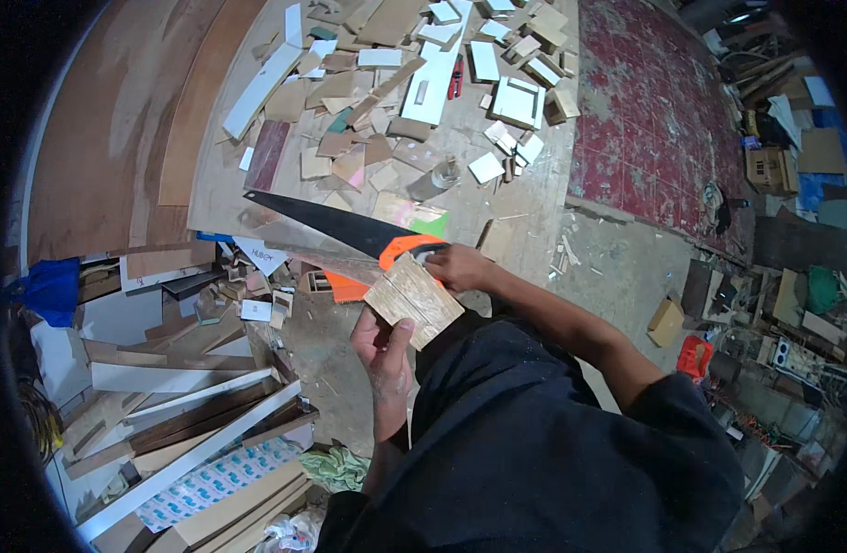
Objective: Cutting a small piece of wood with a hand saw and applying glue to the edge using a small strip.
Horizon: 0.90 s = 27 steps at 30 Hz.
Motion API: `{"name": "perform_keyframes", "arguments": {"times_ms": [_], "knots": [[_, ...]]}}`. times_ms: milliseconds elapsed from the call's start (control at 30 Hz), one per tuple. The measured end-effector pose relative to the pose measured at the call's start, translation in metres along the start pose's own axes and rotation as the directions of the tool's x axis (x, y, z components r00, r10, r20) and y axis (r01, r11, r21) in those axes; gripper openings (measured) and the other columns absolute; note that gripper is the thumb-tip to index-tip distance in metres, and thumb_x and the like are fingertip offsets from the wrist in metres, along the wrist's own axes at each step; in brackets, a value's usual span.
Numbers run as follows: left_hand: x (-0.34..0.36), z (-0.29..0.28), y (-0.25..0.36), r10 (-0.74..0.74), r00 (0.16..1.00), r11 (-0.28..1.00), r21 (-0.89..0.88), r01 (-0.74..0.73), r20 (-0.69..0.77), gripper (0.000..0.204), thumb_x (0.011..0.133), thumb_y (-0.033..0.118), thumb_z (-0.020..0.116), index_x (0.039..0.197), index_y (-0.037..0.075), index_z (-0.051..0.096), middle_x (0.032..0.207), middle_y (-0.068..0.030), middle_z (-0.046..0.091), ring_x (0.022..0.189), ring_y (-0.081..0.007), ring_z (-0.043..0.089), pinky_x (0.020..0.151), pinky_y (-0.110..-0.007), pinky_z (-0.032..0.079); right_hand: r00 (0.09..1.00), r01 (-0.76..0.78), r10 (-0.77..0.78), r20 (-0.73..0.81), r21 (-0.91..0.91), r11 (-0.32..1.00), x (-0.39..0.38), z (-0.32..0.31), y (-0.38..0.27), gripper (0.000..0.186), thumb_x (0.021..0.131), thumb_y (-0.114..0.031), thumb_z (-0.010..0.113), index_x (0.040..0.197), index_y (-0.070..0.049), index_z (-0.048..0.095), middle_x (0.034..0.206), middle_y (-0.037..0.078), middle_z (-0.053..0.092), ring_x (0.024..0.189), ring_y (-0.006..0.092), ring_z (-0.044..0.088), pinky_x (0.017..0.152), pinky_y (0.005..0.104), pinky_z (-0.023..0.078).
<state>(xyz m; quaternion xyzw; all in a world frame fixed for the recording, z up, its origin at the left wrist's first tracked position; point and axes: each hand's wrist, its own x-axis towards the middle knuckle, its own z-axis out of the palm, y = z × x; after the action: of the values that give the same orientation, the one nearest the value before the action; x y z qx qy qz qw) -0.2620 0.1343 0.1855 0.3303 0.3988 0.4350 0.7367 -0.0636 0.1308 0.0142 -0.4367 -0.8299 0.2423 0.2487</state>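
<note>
My left hand point(384, 355) grips a small squarish wooden board point(412, 300) by its lower left edge, thumb on top and fingers beneath. A dark line runs across the board's face. My right hand point(462, 268) is closed around the orange and black handle of a handsaw point(327, 223). The dark blade points away to the left over the workbench edge, its tip near the reddish board piece. The wooden board hides part of the saw handle. My right fingers are partly hidden behind the handle and board.
The workbench point(534, 184) ahead carries many wood offcuts, a red utility knife point(456, 78) and a clear glass jar point(445, 172). Stacked planks point(202, 405) lie at lower left. A red-topped surface point(635, 129) stands at right. A cardboard box point(771, 170) and clutter line the far right.
</note>
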Motion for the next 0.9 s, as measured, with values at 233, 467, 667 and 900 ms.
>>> {"name": "perform_keyframes", "arguments": {"times_ms": [233,467,667,900], "knots": [[0.006,-0.013,0.024,-0.011,0.998,0.999,0.042,0.014,-0.069,0.041,0.08,0.004,0.066,0.117,-0.007,0.053,0.107,-0.0116,0.061,0.1,-0.0161,0.057,0.091,-0.029,0.042,0.934,-0.094,0.179,0.308,-0.272,0.958,0.043,0.066,0.04,0.028,0.069,-0.025,0.06,0.082,0.0,0.061,0.089,0.017,0.058,0.081,0.0337,0.06,0.071,0.0438,0.051],[0.025,-0.015,0.024,-0.013,1.0,0.988,0.151,0.017,-0.025,0.034,0.084,0.004,0.063,0.115,-0.007,0.053,0.104,-0.0099,0.062,0.092,-0.0123,0.059,0.083,-0.025,0.045,0.972,-0.206,0.228,0.062,-0.25,0.946,0.034,0.072,0.053,0.026,0.068,-0.015,0.065,0.089,0.0,0.058,0.108,0.018,0.057,0.1,0.035,0.058,0.081,0.0424,0.048],[0.043,-0.028,-0.004,-0.054,0.996,0.934,0.357,0.024,0.075,0.023,0.088,0.007,0.061,0.107,-0.005,0.055,0.097,-0.0081,0.064,0.084,-0.0083,0.058,0.074,-0.023,0.046,0.638,-0.376,0.755,0.149,0.917,0.137,0.018,-0.028,-0.034,0.017,0.086,-0.014,0.062,0.091,0.002,0.061,0.085,0.008,0.062,0.074,0.0156,0.061,0.064,0.0297,0.048],[0.06,0.003,-0.032,-0.205,0.944,0.842,0.539,0.034,0.26,0.022,0.079,0.002,0.07,0.098,-0.005,0.064,0.084,-0.0072,0.067,0.073,-0.0083,0.062,0.062,-0.023,0.049,0.658,-0.518,0.748,0.085,0.773,0.368,-0.012,-0.086,-0.094,0.032,0.092,-0.026,0.059,0.085,0.004,0.064,0.067,0.005,0.062,0.058,0.0106,0.058,0.054,0.0251,0.047]]}}
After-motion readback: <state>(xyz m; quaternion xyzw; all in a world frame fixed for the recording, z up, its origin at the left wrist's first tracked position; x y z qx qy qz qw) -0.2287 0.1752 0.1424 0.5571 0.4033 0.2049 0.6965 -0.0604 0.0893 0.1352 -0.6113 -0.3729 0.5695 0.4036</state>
